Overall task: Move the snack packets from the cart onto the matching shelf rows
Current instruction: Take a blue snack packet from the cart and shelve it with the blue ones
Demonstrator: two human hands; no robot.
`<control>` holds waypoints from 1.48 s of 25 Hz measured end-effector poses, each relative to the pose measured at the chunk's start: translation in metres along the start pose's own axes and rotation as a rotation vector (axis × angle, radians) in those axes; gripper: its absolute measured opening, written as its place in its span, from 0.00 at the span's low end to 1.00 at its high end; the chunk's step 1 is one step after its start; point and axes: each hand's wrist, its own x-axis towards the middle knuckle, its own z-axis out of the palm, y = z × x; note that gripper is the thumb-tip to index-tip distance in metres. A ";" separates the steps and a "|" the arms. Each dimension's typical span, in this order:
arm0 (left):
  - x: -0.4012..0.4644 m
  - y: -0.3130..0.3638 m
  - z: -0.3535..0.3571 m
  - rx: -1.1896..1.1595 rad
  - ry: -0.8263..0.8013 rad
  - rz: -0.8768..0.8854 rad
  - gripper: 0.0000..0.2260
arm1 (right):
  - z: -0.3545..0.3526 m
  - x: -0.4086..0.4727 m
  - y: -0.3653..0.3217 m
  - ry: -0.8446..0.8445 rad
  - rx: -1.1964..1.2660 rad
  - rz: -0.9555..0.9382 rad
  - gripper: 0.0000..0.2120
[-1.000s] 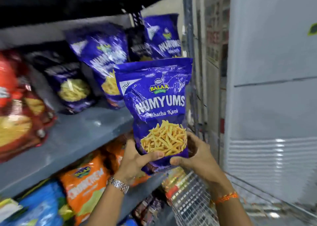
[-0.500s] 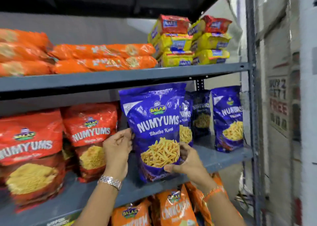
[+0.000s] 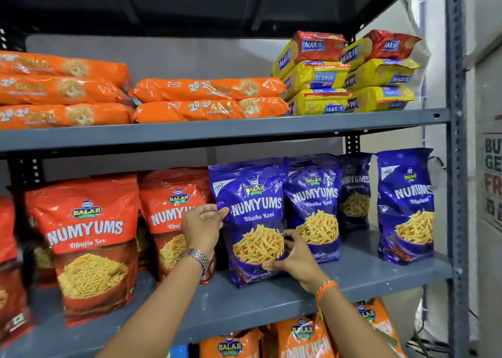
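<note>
Blue packet (image 3: 252, 219) upright on middle shelf (image 3: 271, 298), frame centre. Left hand (image 3: 202, 226) pinches its left edge; right hand (image 3: 296, 257) grips lower right.

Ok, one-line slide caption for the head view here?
Both hands, left hand and right hand, stand a blue Bhatha Kani packet on the middle shelf beside matching blue packets.

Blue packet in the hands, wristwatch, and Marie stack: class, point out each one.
Blue packet (image 3: 255, 216), head view, front label.
Wristwatch (image 3: 196, 257), head view, metal band.
Marie stack (image 3: 320, 86), head view, middle yellow pack.
</note>
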 end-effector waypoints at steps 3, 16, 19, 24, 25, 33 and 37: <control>0.004 -0.007 -0.001 0.052 0.034 0.030 0.06 | 0.000 0.001 0.005 0.023 -0.026 0.013 0.51; -0.039 -0.063 -0.019 0.383 -0.326 -0.114 0.64 | -0.050 -0.021 -0.010 0.799 -0.324 -0.028 0.51; -0.045 -0.080 -0.006 0.422 -0.291 -0.078 0.54 | -0.049 -0.010 -0.016 0.663 -0.587 0.104 0.73; -0.045 -0.090 0.004 0.544 -0.200 0.019 0.40 | -0.063 0.000 -0.005 0.559 -0.559 0.130 0.71; -0.046 -0.091 0.004 0.546 -0.199 0.030 0.39 | -0.069 -0.004 -0.003 0.569 -0.564 0.115 0.68; -0.066 -0.089 0.006 0.509 -0.226 0.054 0.33 | -0.099 -0.034 0.002 0.584 -0.622 0.046 0.57; -0.070 -0.087 0.009 0.525 -0.220 0.070 0.33 | -0.101 -0.039 0.005 0.632 -0.648 0.046 0.57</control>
